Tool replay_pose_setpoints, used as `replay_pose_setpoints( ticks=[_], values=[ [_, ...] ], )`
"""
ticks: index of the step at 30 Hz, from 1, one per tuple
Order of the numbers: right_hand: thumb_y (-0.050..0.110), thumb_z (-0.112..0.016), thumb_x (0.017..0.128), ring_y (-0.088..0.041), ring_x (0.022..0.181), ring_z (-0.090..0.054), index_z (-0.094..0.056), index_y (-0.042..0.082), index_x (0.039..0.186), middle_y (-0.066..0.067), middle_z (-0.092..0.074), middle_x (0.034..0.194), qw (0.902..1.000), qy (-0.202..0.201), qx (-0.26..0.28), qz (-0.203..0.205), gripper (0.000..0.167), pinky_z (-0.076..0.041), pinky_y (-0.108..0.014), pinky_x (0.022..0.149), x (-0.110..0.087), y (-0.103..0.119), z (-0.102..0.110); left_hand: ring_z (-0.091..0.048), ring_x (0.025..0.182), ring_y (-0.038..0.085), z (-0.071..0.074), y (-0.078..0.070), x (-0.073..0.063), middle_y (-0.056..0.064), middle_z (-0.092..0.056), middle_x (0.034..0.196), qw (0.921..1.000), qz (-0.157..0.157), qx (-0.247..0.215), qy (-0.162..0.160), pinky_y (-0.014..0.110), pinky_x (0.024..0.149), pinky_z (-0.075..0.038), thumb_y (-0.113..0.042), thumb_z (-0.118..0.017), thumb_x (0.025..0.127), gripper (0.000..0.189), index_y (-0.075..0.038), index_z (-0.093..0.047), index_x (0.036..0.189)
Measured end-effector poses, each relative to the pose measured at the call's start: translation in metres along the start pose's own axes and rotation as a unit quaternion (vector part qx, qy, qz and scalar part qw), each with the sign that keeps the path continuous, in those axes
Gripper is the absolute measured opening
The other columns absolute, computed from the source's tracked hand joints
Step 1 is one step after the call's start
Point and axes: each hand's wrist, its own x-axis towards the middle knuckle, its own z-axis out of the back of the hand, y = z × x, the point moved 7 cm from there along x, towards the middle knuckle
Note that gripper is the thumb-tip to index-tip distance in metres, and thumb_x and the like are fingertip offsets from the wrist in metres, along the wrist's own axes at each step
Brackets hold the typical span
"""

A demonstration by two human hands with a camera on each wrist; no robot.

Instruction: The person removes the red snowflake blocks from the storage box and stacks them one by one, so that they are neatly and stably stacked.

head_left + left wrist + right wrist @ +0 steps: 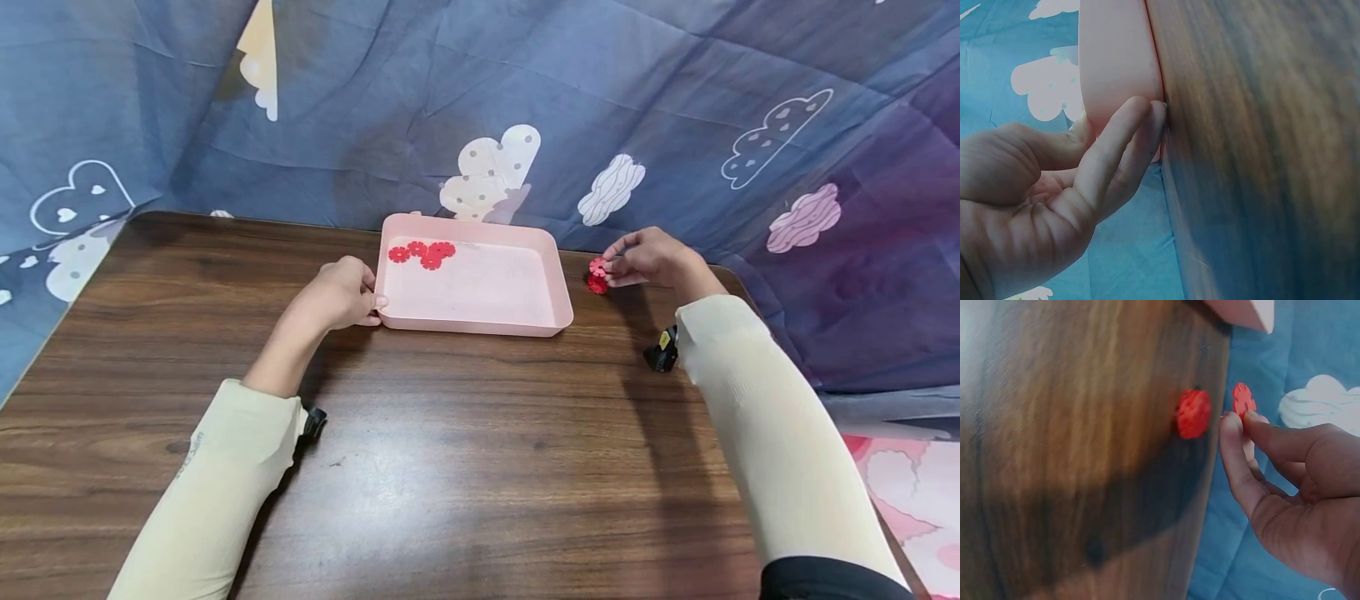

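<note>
A shallow pink tray (480,324) lies near the table's back edge. Several red snowflake-shaped plastic discs (431,262) are grouped at its back left. My left hand (341,293) grips the tray's left front corner, thumb over the rim and fingers along the outer wall (1119,56). To the right of the tray, my right hand (651,258) pinches one red disc (1244,399) between thumb and fingertips. Just beside that hand, more red discs (1194,414) sit on the tabletop in a small pile.
The brown wood-grain table (480,450) runs back to a blue cloth (360,108) printed with clouds, hanging close behind the tray. Black wrist devices (663,350) are worn at both wrists. Pink-and-white patterned fabric (911,492) shows beyond the table's right side.
</note>
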Motion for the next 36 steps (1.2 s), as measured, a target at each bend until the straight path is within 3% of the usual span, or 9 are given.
replay_pose_setpoints(
  ticks=[11, 36],
  values=[
    [-0.014, -0.056, 0.102, -0.013, 0.072, -0.073, -0.055, -0.012, 0.127, -0.006, -0.067, 0.088, 0.9999, -0.004, 0.002, -0.012, 0.025, -0.072, -0.030, 0.076, 0.004, -0.018, -0.003, -0.072, 0.075, 0.011, 0.001, 0.002, -0.002, 0.027, -0.063, 0.114, 0.9999, 0.002, -0.012, -0.002, 0.027, 0.080, -0.071, 0.003, -0.059, 0.105, 0.027, 0.019, -0.058, 0.126],
    [-0.011, -0.054, 0.104, -0.013, 0.073, -0.074, -0.054, -0.016, 0.132, -0.006, -0.072, 0.087, 0.9999, -0.010, 0.003, 0.003, 0.028, -0.073, -0.032, 0.081, -0.002, -0.023, -0.004, -0.071, 0.073, 0.009, 0.000, 0.001, -0.001, 0.025, -0.061, 0.113, 1.0000, 0.007, -0.006, -0.003, 0.027, 0.081, -0.071, 0.004, -0.059, 0.104, 0.026, 0.018, -0.058, 0.126]
  ],
)
